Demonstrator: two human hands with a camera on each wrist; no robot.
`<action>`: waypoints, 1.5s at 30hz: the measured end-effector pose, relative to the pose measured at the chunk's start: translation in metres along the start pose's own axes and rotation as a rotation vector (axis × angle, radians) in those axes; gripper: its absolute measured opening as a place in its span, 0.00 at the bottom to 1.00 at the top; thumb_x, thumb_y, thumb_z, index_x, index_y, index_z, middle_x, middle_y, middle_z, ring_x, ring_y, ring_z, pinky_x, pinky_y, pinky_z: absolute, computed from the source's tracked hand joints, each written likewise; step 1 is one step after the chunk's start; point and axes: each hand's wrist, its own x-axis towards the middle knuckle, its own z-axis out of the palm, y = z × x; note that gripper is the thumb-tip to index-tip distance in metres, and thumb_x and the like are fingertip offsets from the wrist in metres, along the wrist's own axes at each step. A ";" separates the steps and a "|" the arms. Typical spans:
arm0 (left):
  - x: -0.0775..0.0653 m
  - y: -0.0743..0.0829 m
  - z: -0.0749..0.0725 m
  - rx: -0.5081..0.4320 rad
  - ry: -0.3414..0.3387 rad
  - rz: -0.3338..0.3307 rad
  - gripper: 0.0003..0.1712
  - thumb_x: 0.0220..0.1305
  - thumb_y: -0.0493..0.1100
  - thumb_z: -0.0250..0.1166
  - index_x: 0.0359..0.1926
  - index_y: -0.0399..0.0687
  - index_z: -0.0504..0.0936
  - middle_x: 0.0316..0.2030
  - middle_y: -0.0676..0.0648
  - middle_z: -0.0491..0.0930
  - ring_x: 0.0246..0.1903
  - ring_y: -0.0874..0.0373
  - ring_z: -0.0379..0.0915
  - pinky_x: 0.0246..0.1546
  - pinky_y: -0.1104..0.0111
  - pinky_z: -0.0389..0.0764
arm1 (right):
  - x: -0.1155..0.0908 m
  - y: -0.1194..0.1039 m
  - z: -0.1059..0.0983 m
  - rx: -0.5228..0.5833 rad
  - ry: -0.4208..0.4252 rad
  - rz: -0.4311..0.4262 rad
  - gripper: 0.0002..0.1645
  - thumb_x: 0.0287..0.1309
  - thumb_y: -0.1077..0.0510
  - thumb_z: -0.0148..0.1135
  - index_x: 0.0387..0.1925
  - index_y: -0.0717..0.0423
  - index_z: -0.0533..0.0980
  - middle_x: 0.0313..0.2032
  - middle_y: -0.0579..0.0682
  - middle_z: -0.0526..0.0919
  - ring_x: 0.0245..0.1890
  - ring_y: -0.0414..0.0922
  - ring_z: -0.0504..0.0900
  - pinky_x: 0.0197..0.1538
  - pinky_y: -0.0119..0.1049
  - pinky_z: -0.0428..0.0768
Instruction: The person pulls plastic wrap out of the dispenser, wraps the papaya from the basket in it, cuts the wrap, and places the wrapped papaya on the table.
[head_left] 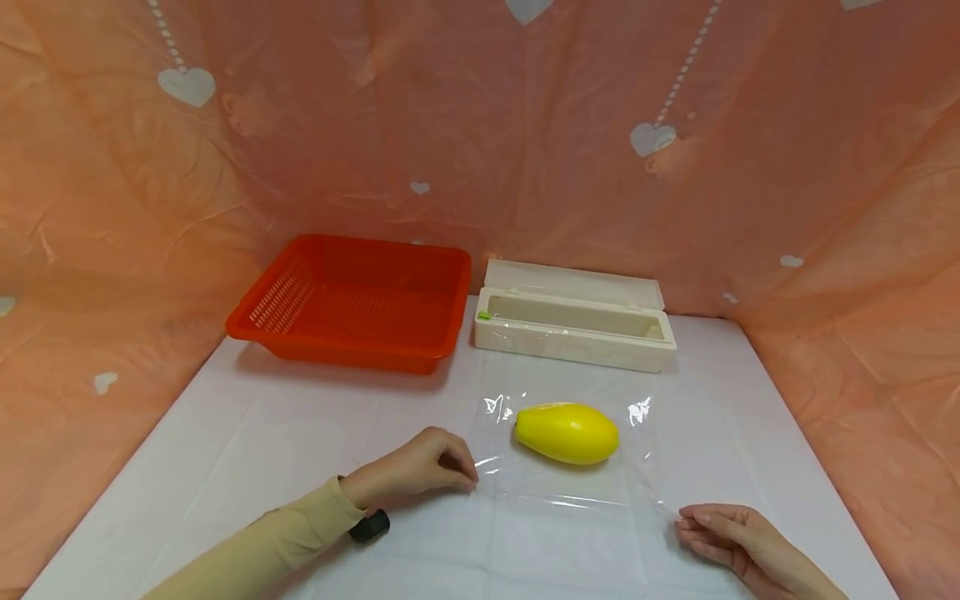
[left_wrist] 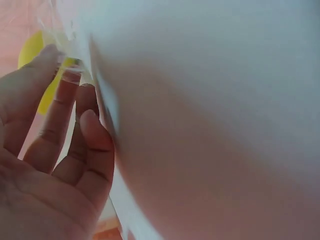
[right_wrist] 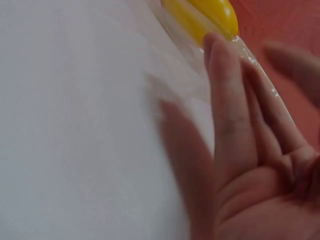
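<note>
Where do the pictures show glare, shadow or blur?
Head view: sharp glints on the clear film, a highlight on the yellow fruit; left wrist view: white surface looks blurred; right wrist view: dim, with a dark shadow beside the right hand.

White glare flecks the clear film [head_left: 562, 485] in the head view, while the right wrist view looks dim.

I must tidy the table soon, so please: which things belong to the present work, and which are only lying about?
Job in hand:
clear film, pinched by the left hand, near corner at the right hand
open white box, probably the film's dispenser
yellow fruit, in front of the box

Lying about, apparently:
red basket, apart from hands and film
</note>
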 end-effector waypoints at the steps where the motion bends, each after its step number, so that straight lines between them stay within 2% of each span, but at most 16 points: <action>1: 0.000 0.001 -0.001 -0.006 0.009 -0.001 0.04 0.49 0.41 0.68 0.29 0.50 0.84 0.27 0.57 0.79 0.30 0.64 0.72 0.33 0.71 0.74 | 0.000 -0.001 -0.001 -0.008 -0.016 -0.016 0.18 0.65 0.66 0.38 0.49 0.62 0.74 0.48 0.58 0.75 0.52 0.48 0.72 0.55 0.39 0.64; 3: 0.000 0.002 -0.002 -0.011 0.025 -0.002 0.04 0.49 0.40 0.67 0.30 0.49 0.84 0.28 0.57 0.80 0.29 0.64 0.72 0.31 0.71 0.75 | -0.001 -0.001 -0.003 -0.040 -0.026 -0.059 0.19 0.64 0.68 0.39 0.50 0.61 0.74 0.49 0.58 0.75 0.52 0.49 0.71 0.56 0.40 0.63; 5: 0.000 0.003 -0.003 -0.010 0.047 -0.001 0.05 0.50 0.39 0.67 0.31 0.49 0.84 0.29 0.57 0.80 0.30 0.64 0.72 0.29 0.71 0.75 | -0.001 -0.001 -0.004 -0.110 0.013 -0.102 0.18 0.62 0.70 0.41 0.49 0.60 0.74 0.48 0.57 0.76 0.52 0.49 0.72 0.55 0.40 0.65; 10: 0.002 0.004 -0.005 -0.044 0.064 -0.010 0.07 0.51 0.36 0.66 0.34 0.44 0.84 0.35 0.53 0.80 0.36 0.62 0.74 0.36 0.70 0.76 | 0.003 0.001 0.003 -0.412 0.252 -0.205 0.13 0.56 0.66 0.54 0.44 0.60 0.76 0.41 0.52 0.81 0.46 0.44 0.77 0.49 0.36 0.73; 12: 0.003 0.005 -0.006 -0.064 0.061 -0.023 0.07 0.51 0.37 0.65 0.34 0.44 0.83 0.35 0.52 0.81 0.38 0.61 0.74 0.39 0.70 0.76 | 0.005 0.002 0.007 -0.522 0.340 -0.247 0.13 0.54 0.65 0.57 0.42 0.63 0.76 0.39 0.51 0.82 0.43 0.43 0.78 0.45 0.34 0.75; 14: 0.003 0.006 -0.007 -0.085 0.058 -0.038 0.07 0.52 0.37 0.65 0.35 0.44 0.83 0.35 0.52 0.81 0.38 0.61 0.74 0.39 0.70 0.76 | 0.007 0.002 0.012 -0.601 0.394 -0.316 0.14 0.54 0.65 0.58 0.41 0.69 0.75 0.37 0.53 0.82 0.41 0.44 0.79 0.43 0.34 0.76; 17: 0.003 0.006 -0.008 -0.116 0.061 -0.053 0.08 0.53 0.38 0.64 0.36 0.43 0.83 0.33 0.51 0.81 0.34 0.61 0.76 0.37 0.70 0.77 | 0.010 0.001 0.016 -0.606 0.427 -0.409 0.16 0.54 0.66 0.57 0.41 0.77 0.71 0.36 0.58 0.81 0.40 0.48 0.80 0.42 0.38 0.76; 19: 0.004 0.007 -0.009 -0.137 0.068 -0.057 0.09 0.51 0.40 0.66 0.35 0.42 0.83 0.31 0.50 0.81 0.32 0.59 0.76 0.36 0.70 0.77 | 0.012 0.001 0.016 -0.596 0.443 -0.439 0.18 0.55 0.65 0.56 0.42 0.80 0.69 0.36 0.60 0.81 0.40 0.50 0.80 0.43 0.39 0.76; 21: 0.005 0.008 -0.010 -0.180 0.066 -0.065 0.14 0.47 0.42 0.69 0.35 0.40 0.83 0.31 0.47 0.81 0.31 0.58 0.78 0.35 0.69 0.78 | 0.013 0.001 0.015 -0.580 0.462 -0.431 0.20 0.56 0.64 0.55 0.43 0.80 0.68 0.37 0.61 0.81 0.40 0.51 0.79 0.43 0.40 0.76; 25: 0.007 0.010 -0.011 -0.210 0.066 -0.054 0.23 0.36 0.45 0.75 0.35 0.37 0.82 0.31 0.43 0.80 0.31 0.56 0.78 0.35 0.68 0.78 | 0.014 -0.001 0.014 -0.593 0.516 -0.405 0.21 0.56 0.61 0.57 0.44 0.77 0.69 0.39 0.63 0.79 0.42 0.52 0.78 0.45 0.41 0.75; 29: 0.010 0.011 -0.010 -0.167 0.109 -0.024 0.19 0.37 0.39 0.75 0.34 0.38 0.81 0.31 0.41 0.79 0.30 0.56 0.76 0.34 0.69 0.78 | 0.016 -0.004 0.014 -0.588 0.505 -0.443 0.18 0.56 0.61 0.57 0.42 0.74 0.71 0.39 0.62 0.80 0.42 0.52 0.78 0.45 0.41 0.75; 33: 0.015 0.012 -0.009 -0.120 0.167 -0.028 0.13 0.41 0.30 0.71 0.32 0.37 0.80 0.30 0.41 0.79 0.30 0.53 0.75 0.32 0.68 0.78 | 0.018 -0.009 0.016 -0.569 0.459 -0.511 0.14 0.56 0.66 0.56 0.41 0.75 0.71 0.37 0.59 0.81 0.41 0.52 0.79 0.44 0.43 0.75; 37: 0.018 0.012 -0.008 -0.092 0.214 -0.032 0.10 0.45 0.30 0.68 0.32 0.39 0.81 0.29 0.46 0.80 0.30 0.55 0.75 0.33 0.68 0.78 | 0.021 -0.012 0.018 -0.569 0.434 -0.563 0.13 0.56 0.69 0.54 0.41 0.77 0.70 0.36 0.59 0.81 0.40 0.53 0.79 0.43 0.44 0.75; 39: 0.018 0.011 -0.010 -0.113 0.219 -0.032 0.09 0.48 0.33 0.68 0.34 0.40 0.81 0.30 0.50 0.80 0.31 0.58 0.75 0.33 0.69 0.78 | 0.022 -0.013 0.016 -0.569 0.408 -0.596 0.12 0.56 0.70 0.52 0.40 0.77 0.70 0.35 0.59 0.81 0.39 0.52 0.79 0.43 0.44 0.74; 41: 0.017 0.015 -0.012 -0.138 0.218 -0.035 0.09 0.50 0.35 0.66 0.35 0.40 0.82 0.32 0.50 0.81 0.32 0.57 0.76 0.34 0.69 0.78 | 0.023 -0.015 0.014 -0.561 0.375 -0.634 0.11 0.56 0.72 0.51 0.40 0.78 0.69 0.35 0.60 0.81 0.39 0.52 0.79 0.42 0.45 0.74; 45: 0.016 0.031 -0.019 -0.212 0.213 -0.027 0.09 0.55 0.35 0.62 0.38 0.38 0.81 0.34 0.42 0.81 0.35 0.45 0.76 0.36 0.61 0.77 | 0.025 -0.018 0.011 -0.552 0.331 -0.682 0.09 0.56 0.74 0.50 0.39 0.76 0.70 0.35 0.60 0.81 0.39 0.52 0.79 0.42 0.45 0.74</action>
